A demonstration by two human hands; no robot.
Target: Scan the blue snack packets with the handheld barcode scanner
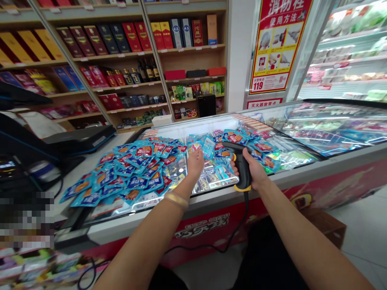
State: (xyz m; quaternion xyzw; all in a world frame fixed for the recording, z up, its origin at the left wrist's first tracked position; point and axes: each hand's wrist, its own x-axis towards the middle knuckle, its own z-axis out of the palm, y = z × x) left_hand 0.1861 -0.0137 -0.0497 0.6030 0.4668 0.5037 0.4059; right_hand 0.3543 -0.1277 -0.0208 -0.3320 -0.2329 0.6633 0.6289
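Note:
My right hand (253,167) is wrapped round the handle of a black and yellow barcode scanner (242,169), its head tilted toward the left over the freezer's glass top. A cable runs down from its handle. My left hand (196,161) is closed on a small snack packet (208,147), whose light blue side with a pale label shows just in front of the scanner head. Left of that hand, a big pile of blue and red snack packets (133,169) spreads over the glass. Beyond the scanner lies a second, smaller heap of the same packets (238,137).
The chest freezer (272,183) has frozen goods under its glass lid. A checkout machine (27,149) stands at the left. Shelves of boxed goods (121,54) line the back wall. A lit cooler (347,60) is at the right, and a brown box (325,227) is on the floor.

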